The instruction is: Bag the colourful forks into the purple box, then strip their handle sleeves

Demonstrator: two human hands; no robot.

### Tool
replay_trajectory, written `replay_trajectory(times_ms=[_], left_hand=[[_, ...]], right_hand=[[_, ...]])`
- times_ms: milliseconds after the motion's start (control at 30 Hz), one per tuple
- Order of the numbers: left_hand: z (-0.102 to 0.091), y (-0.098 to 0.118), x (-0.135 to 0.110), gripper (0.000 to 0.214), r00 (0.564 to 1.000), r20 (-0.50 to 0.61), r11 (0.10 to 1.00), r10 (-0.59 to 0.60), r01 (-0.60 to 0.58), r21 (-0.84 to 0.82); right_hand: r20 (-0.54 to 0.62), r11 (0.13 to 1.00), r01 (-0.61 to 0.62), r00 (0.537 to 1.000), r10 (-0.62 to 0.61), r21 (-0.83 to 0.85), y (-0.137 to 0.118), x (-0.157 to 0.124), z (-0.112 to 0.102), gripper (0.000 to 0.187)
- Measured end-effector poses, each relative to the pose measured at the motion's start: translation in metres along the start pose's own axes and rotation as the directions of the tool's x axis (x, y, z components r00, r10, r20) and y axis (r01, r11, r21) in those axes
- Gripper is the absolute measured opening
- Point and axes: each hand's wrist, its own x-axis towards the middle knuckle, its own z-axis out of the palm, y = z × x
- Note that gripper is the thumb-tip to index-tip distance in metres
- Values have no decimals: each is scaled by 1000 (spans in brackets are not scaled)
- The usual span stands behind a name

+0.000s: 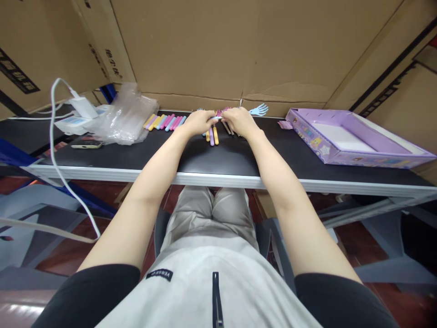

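Observation:
Between my left hand point(198, 122) and my right hand point(241, 120) is a small light blue stick point(217, 118), pinched at both ends over the back of the table. Most of it is hidden by my fingers. Right beside my right hand, a light blue hand-shaped piece point(260, 110) with spread fingers sticks out; I cannot tell whether it is held or lying there. Under my hands lie yellow and purple sticks point(212, 135) and dark, thin rods point(228, 129). Pink hand-shaped pieces point(223, 110) show partly behind my fingers.
A row of coloured sticks point(164, 122) lies to the left, next to clear plastic bags point(128, 116). Farther left are a white charger point(83, 107) with a cable and a phone-like device point(87, 144). A purple box tray point(341, 157) stands at right. Cardboard point(221, 50) walls the back.

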Motion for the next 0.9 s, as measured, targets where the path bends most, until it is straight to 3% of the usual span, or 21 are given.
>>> replay_trajectory(times_ms=[233,500,700,900], left_hand=[[-5,-19,-2,29,998,66,982,-9,22,-190],[-4,-21,-2,28,994,90,977,-56,73,-201],[2,-19,-2,29,998,47,996,-40,44,-83],[14,-7,-5,31,999,45,1000,-31,30,3]], right_hand=[[-33,999,-47,998,47,18,17,-9,0,31],[-65,999,-27,997,29,30,24,-9,4,35],[-84,998,15,996,-20,-61,1,-3,3,36],[30,993,16,999,-12,-118,-31,2,5,38]])
